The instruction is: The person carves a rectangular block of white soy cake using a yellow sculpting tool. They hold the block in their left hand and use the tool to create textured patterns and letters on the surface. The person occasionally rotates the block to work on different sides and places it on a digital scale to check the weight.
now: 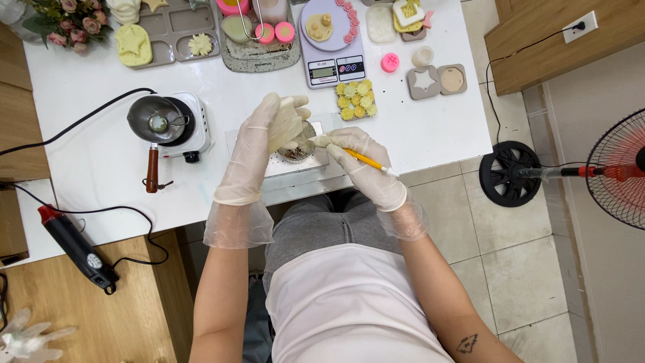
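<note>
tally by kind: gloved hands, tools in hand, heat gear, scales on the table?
Gloved hands: 2, left hand, right hand
Yellow-handled tool in right hand: 1
Hot plate with small pot: 1
Heat gun: 1
Digital scale: 1
Total: 6

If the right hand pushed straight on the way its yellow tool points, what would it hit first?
Most likely the cream-coloured piece held in the left hand; the right hand aims its yellow tool up-left at it. Whether they already touch is unclear.
</note>
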